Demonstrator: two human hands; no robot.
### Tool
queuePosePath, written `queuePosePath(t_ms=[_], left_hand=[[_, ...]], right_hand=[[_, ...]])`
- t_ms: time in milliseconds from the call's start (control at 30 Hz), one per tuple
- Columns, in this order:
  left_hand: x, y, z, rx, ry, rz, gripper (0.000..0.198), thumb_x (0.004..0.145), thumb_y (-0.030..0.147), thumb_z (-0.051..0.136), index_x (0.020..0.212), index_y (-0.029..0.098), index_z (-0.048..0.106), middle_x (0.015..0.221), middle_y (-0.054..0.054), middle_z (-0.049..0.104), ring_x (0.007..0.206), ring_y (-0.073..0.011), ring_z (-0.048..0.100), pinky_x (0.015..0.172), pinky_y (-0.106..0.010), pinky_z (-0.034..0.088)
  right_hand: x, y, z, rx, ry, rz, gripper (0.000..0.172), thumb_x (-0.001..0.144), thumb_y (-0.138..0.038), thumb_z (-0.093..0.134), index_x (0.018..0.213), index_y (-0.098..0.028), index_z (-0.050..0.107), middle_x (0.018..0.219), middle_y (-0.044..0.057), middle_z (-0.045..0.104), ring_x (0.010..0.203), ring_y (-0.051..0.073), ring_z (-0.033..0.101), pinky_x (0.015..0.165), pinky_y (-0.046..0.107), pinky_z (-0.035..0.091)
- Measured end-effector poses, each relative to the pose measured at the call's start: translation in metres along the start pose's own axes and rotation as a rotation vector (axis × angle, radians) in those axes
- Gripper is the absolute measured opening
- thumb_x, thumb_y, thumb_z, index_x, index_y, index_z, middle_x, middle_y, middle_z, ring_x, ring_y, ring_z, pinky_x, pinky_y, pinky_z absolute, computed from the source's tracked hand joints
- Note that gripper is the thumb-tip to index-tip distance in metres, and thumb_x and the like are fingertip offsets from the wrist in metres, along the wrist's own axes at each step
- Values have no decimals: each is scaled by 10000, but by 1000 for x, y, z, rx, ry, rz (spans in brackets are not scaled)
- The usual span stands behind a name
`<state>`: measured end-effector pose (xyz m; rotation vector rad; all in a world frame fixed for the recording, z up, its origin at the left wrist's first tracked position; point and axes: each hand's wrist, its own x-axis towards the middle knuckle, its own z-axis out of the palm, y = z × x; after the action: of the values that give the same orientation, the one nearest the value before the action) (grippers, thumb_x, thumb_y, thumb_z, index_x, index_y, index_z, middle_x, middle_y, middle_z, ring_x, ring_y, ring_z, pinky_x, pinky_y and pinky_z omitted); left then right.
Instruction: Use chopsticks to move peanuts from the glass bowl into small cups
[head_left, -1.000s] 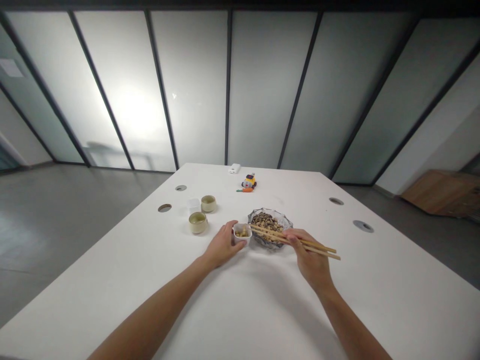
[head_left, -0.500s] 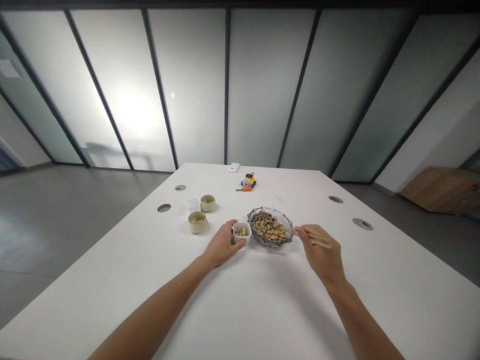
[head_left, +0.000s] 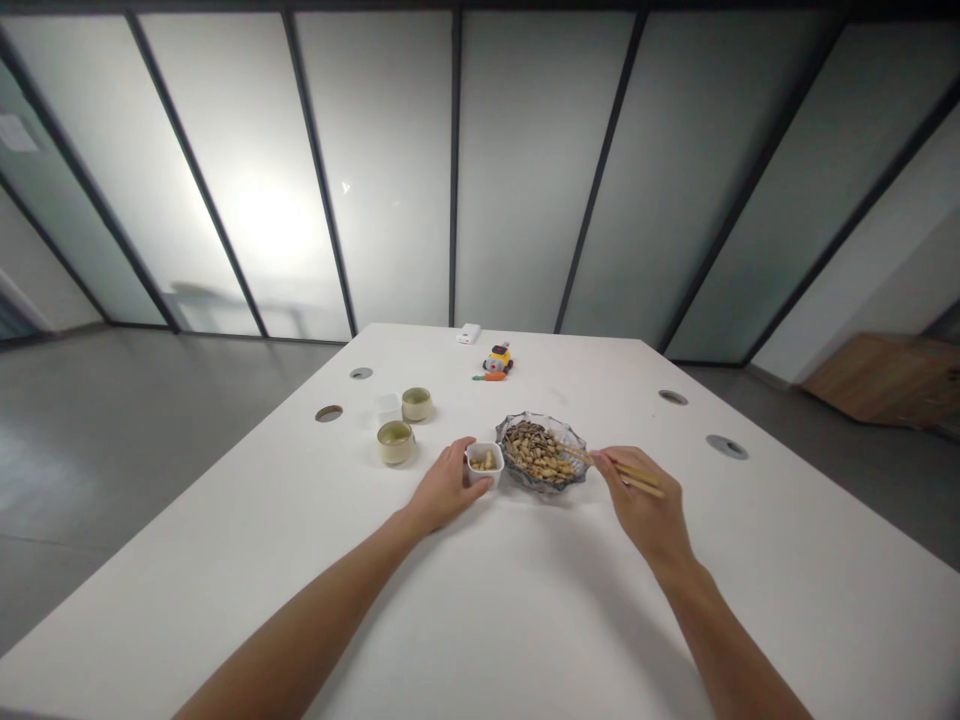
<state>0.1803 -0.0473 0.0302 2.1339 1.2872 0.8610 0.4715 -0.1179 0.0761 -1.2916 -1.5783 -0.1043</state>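
- In the head view, the small white cup [head_left: 496,478] has soft corners and holds a few light tan bits [head_left: 486,461].
- That cup is near the middle of the white bench [head_left: 465,620], just left of the glass bowl [head_left: 544,484].
- The bowl is clear and gray with a wavy rim, and it has a big pile of brown and tan seeds [head_left: 534,450] in it.
- There are 2 thin, light wooden chopsticks [head_left: 637,473], and they slant down to the left, with their tips at the right side of the pile.
- The left hand [head_left: 442,492] is curled around the white cup, with the thumb in front and the fingers on the far side.
- The right hand [head_left: 649,505] grips the 2 chopsticks, its back facing up, just right of the bowl.
- Both arms reach in from the bottom edge, which cuts them off.
- The left hand hides part of the cup's left side.
- The right hand covers the middle of the chopsticks.
- The tips blend into the seeds, so I can't tell if they pinch any.
- It is hard to see if the cup touches the bowl.
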Motion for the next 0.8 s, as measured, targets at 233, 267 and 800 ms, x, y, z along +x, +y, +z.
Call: queuePosePath(t_ms=[233, 267, 800], left_hand=[[0, 2, -1, -1, -1, 2, 667, 883, 426, 706, 1461, 175, 486, 1391, -155, 626, 1240, -309, 626, 1120, -465, 479], [0, 2, -2, -4, 1, 5, 663, 881, 425, 708, 1458, 182, 491, 1383, -151, 632, 1234, -307, 629, 1115, -462, 484], [0, 1, 0, 4, 14, 12, 660, 883, 420, 715, 1455, 173, 495, 1357, -153, 646, 1195, -300, 644, 1084, -457, 498]], right_hand=[[2, 4, -3, 45, 127, 181, 429, 957, -612, 618, 861, -217, 753, 886, 82, 770, 823, 245, 747, 769, 380, 604], [2, 5, -3, 87, 143, 237, 430, 947, -613, 632, 872, -207, 752, 894, 86, 774, 827, 251, 754, 766, 388, 613], [-10, -22, 22, 552, 108, 422, 405, 927, -600, 673, 869, -205, 741, 895, 81, 777, 813, 246, 762, 801, 449, 653]])
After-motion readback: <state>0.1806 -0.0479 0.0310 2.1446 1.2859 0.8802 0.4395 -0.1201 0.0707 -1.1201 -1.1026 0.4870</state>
